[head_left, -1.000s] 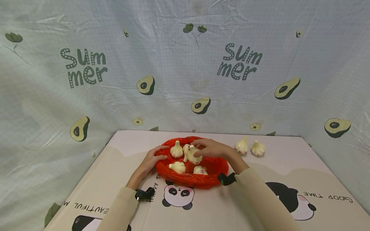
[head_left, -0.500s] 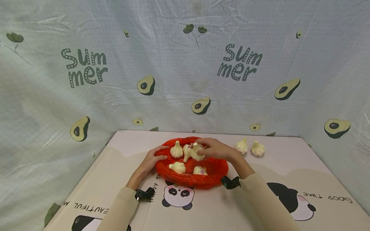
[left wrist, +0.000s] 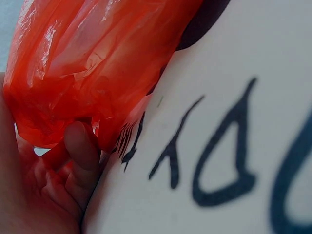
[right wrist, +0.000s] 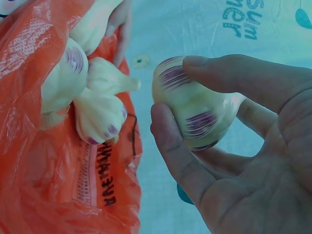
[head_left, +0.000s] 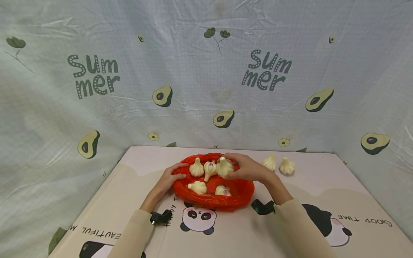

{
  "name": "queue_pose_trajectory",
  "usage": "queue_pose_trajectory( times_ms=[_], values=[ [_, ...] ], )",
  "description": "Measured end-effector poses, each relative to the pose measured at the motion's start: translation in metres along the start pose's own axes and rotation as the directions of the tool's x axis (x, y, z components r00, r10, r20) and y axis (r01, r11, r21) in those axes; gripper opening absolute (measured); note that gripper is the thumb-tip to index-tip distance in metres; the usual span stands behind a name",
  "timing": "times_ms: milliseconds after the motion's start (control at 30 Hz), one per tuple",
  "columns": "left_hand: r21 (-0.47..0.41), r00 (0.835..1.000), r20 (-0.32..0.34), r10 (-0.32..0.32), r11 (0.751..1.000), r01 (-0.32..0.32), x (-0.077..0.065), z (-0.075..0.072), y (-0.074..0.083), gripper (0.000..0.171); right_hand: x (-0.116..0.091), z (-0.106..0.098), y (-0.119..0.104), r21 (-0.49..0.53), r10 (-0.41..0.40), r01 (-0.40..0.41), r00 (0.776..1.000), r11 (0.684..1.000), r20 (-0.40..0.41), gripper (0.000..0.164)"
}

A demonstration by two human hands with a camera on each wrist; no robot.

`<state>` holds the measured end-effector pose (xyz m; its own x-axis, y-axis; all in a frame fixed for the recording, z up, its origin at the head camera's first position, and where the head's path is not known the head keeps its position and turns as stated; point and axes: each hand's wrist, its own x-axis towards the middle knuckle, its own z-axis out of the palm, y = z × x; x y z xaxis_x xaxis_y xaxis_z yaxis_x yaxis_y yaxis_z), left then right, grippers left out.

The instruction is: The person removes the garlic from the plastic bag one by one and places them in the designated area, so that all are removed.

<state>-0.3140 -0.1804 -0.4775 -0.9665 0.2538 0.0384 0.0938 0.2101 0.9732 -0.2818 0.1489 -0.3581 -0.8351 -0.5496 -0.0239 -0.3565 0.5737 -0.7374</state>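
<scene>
A red plastic bag, its mouth spread wide, lies on the table with several garlic bulbs inside. My right hand pinches a garlic bulb between thumb and fingers, over the bag's right half. In the right wrist view this bulb shows purple streaks and sits apart from the others. My left hand holds the bag's left rim; the left wrist view has its curled fingers against the red plastic. Among the bulbs in the bag, one garlic bulb stands upright at the back left.
Two more garlic bulbs, a left one and a right one, sit on the table beyond my right forearm. The light table cover has panda prints. A patterned cloth hangs behind the table.
My right hand has moved up and to the right, lifting the garlic bulb away from its neighbour, which now shows more fully. My left hand stays at the rim.
</scene>
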Motion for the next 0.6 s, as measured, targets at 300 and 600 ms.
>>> queue_pose_trajectory(
  times_ms=[300, 600],
  values=[
    [0.009, 1.0, -0.009, -0.009, 1.0, 0.009, 0.0, 0.0, 0.001, 0.048, -0.015, -0.007, 0.005, 0.017, 0.025, -0.024, 0.999, 1.0, -0.04, 0.065],
    [0.0, 1.0, -0.01, -0.009, 1.0, 0.009, -0.001, 0.001, 0.001, 0.048, -0.035, -0.016, 0.011, 0.08, -0.001, 0.006, 0.998, 0.997, -0.057, 0.054]
  ],
)
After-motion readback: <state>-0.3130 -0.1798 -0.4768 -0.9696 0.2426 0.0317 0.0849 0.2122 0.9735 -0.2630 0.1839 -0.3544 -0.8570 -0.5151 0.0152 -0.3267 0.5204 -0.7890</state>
